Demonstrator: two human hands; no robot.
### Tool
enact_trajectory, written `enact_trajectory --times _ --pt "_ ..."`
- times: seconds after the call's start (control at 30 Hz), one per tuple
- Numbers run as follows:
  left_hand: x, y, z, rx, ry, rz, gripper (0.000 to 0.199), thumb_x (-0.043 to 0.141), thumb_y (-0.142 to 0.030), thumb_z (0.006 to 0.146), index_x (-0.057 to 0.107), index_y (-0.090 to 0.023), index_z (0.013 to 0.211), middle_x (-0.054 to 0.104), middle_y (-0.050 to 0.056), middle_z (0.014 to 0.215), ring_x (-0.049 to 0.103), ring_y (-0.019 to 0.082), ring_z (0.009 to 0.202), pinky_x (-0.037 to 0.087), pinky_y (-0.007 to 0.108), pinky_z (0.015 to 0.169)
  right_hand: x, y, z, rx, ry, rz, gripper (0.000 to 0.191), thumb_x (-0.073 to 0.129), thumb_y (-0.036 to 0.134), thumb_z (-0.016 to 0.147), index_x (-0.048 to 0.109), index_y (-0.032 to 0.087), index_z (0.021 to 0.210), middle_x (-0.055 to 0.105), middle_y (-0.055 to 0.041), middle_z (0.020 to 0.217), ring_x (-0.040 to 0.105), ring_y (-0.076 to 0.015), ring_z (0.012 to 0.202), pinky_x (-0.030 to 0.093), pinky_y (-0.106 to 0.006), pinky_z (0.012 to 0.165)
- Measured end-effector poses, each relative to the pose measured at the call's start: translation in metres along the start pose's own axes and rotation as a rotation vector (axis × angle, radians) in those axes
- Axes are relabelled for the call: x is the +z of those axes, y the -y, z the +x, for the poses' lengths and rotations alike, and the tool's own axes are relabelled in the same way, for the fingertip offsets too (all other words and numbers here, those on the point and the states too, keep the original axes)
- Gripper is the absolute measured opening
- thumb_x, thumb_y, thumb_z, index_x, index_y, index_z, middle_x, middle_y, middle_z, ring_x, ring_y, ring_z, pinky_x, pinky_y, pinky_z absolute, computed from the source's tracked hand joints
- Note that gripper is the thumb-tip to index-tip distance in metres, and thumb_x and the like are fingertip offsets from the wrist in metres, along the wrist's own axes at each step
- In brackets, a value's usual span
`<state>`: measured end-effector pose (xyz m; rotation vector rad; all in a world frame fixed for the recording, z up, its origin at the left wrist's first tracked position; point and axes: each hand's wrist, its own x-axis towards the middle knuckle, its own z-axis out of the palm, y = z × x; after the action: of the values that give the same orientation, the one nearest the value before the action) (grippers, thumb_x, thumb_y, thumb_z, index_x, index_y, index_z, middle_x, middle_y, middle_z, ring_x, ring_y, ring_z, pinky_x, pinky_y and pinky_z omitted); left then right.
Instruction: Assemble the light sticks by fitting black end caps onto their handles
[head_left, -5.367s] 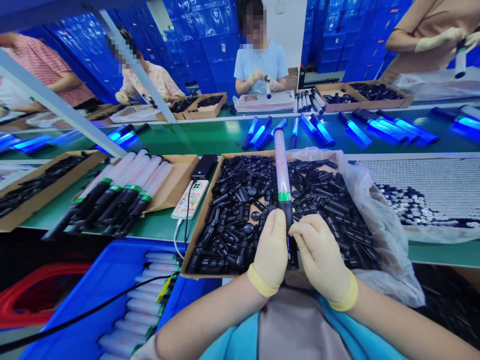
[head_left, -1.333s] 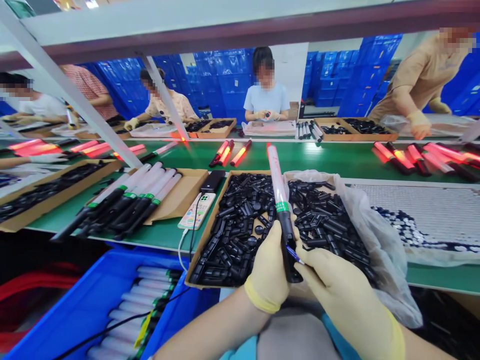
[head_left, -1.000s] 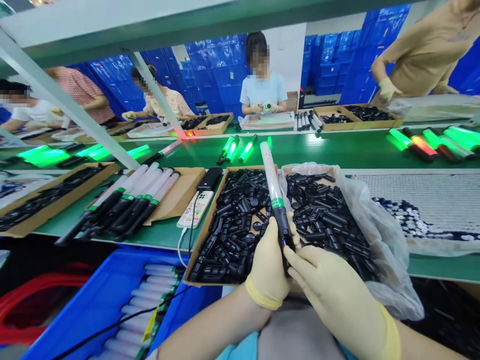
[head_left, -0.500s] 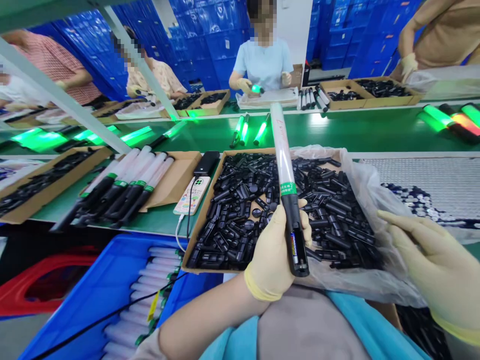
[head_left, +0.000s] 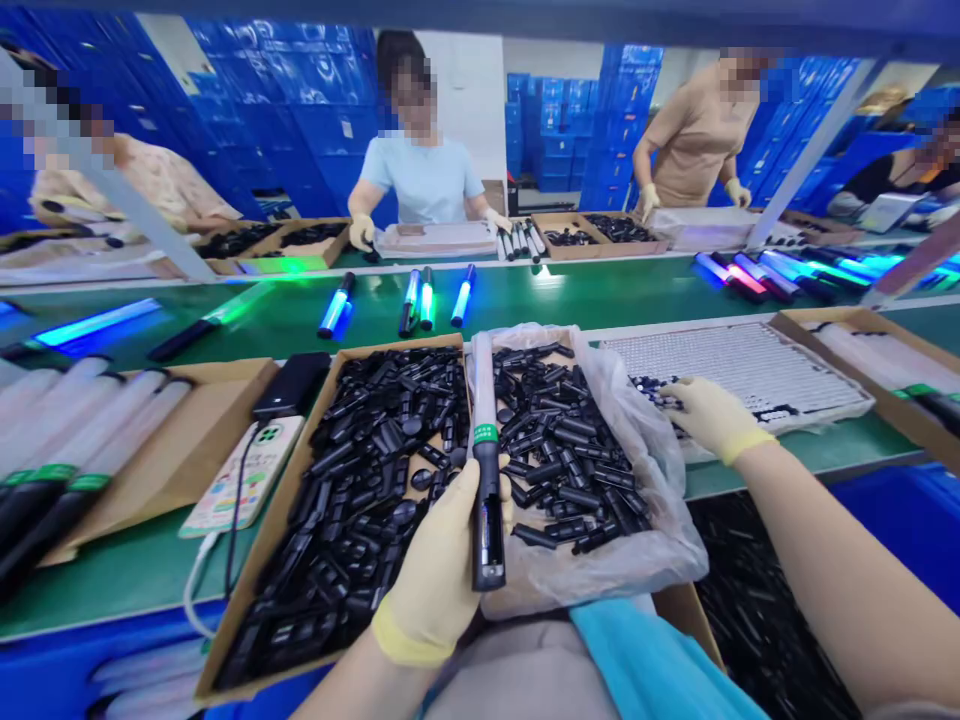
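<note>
My left hand [head_left: 435,560] is closed around the black handle of a light stick [head_left: 484,400], held nearly upright over the box of black parts. The stick has a clear tube and a green band. A battery shows in the open slot of its handle, which faces me. My right hand [head_left: 709,410] reaches out to the near left edge of a tray [head_left: 795,375] packed with small silver round ends. Its fingers are bent together at the dark and silvery pieces [head_left: 651,388] there; what they pinch is too small to make out.
A cardboard box [head_left: 259,570] of black plastic parts stands before me, with a plastic bag [head_left: 660,480] along its right. Left are a phone [head_left: 244,475], a black power bank [head_left: 292,385] and clear sticks [head_left: 82,430]. Lit sticks [head_left: 463,295] lie on the green belt [head_left: 600,290]. Co-workers sit opposite.
My right hand has moved forward from beside the bag to the tray, its fingers now bent. The view has turned right. Lit sticks on the belt have gone from green to mostly blue.
</note>
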<state>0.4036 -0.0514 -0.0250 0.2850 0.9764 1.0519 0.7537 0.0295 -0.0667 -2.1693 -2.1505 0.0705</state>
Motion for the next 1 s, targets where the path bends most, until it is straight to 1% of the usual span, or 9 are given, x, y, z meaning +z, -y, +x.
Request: enact_trajectory --times 0.23,0.4,0.5,0.57,0.7,0.8,0.87,0.93,1.0 --pt "-0.001 0.004 -0.003 -0.059 -0.009 0.027 0.022 0.053 -0.033 0.094 0.06 -0.012 0.097 0.054 0.002 0.071 0.05 0.009 0.053 0.043 0.018 0.045 -0.003 0.005 0.015 -0.07 0.152 -0.028 0.03 0.05 0.024 0.091 0.069 0.014 0.112 0.065 -0.0127 0.105 0.06 -0.0208 0.095 0.041 -0.027 0.081" --pt "0.001 0.007 -0.003 -0.042 0.033 0.032 0.025 0.054 -0.031 0.094 0.063 -0.01 0.103 0.057 0.004 0.076 0.051 0.008 0.054 0.044 0.017 0.048 0.001 0.012 0.02 0.007 0.187 -0.101 0.022 0.053 0.021 0.087 0.071 0.011 0.095 0.067 -0.0132 0.092 0.062 -0.0212 0.084 0.043 -0.032 0.075" --pt "-0.001 0.008 -0.003 -0.033 0.054 0.039 0.026 0.055 -0.034 0.093 0.065 -0.01 0.099 0.057 0.004 0.074 0.051 0.008 0.053 0.042 0.017 0.047 0.002 0.01 0.021 0.064 0.165 -0.124 0.017 0.055 0.021 0.086 0.07 0.012 0.084 0.068 -0.0105 0.082 0.062 -0.0195 0.075 0.043 -0.031 0.07" --pt "-0.004 0.007 -0.003 -0.03 0.055 0.04 0.026 0.058 -0.035 0.091 0.065 -0.011 0.097 0.057 0.003 0.074 0.05 0.008 0.053 0.042 0.016 0.047 -0.004 0.002 0.02 0.08 0.117 -0.123 0.017 0.055 0.019 0.086 0.071 0.012 0.085 0.069 -0.0129 0.084 0.063 -0.021 0.076 0.043 -0.031 0.069" --pt "-0.009 0.008 -0.002 -0.043 0.081 0.051 0.028 0.062 -0.039 0.088 0.066 -0.012 0.095 0.059 0.003 0.071 0.05 0.008 0.052 0.04 0.016 0.045 -0.033 -0.008 0.003 0.072 -0.006 -0.1 0.028 0.05 0.02 0.091 0.075 0.009 0.093 0.069 -0.019 0.091 0.065 -0.0272 0.085 0.044 -0.036 0.073" --pt "-0.009 0.01 0.0 -0.055 0.117 0.106 0.03 0.064 -0.041 0.085 0.065 -0.012 0.089 0.06 0.004 0.067 0.051 0.008 0.05 0.038 0.016 0.044 -0.058 0.026 -0.033 -0.053 -0.15 0.023 0.026 0.053 0.03 0.093 0.076 0.019 0.098 0.067 -0.012 0.099 0.064 -0.0248 0.09 0.048 -0.035 0.076" --pt "-0.005 0.01 0.0 -0.045 0.185 0.153 0.031 0.065 -0.044 0.084 0.064 -0.013 0.082 0.061 0.005 0.064 0.049 0.009 0.047 0.036 0.017 0.042 -0.068 0.071 -0.063 -0.409 -0.311 0.322 0.022 0.054 0.033 0.093 0.074 0.028 0.102 0.066 -0.006 0.101 0.064 -0.0204 0.089 0.052 -0.032 0.075" --pt "0.003 0.006 -0.004 -0.016 0.259 0.171 0.029 0.065 -0.042 0.084 0.065 -0.013 0.078 0.061 0.004 0.062 0.048 0.009 0.047 0.036 0.018 0.042 -0.07 0.122 -0.088 -0.74 -0.255 0.526 0.023 0.054 0.025 0.094 0.07 0.031 0.11 0.064 -0.0032 0.102 0.063 -0.0144 0.089 0.053 -0.024 0.073" --pt "0.013 -0.001 -0.01 0.026 0.287 0.16 0.019 0.068 -0.033 0.082 0.069 -0.014 0.078 0.065 0.005 0.067 0.055 0.012 0.056 0.042 0.019 0.049 -0.064 0.163 -0.102 -0.877 -0.221 0.63 0.027 0.05 0.016 0.096 0.068 0.027 0.113 0.065 -0.0031 0.098 0.062 -0.0121 0.089 0.053 -0.021 0.076"
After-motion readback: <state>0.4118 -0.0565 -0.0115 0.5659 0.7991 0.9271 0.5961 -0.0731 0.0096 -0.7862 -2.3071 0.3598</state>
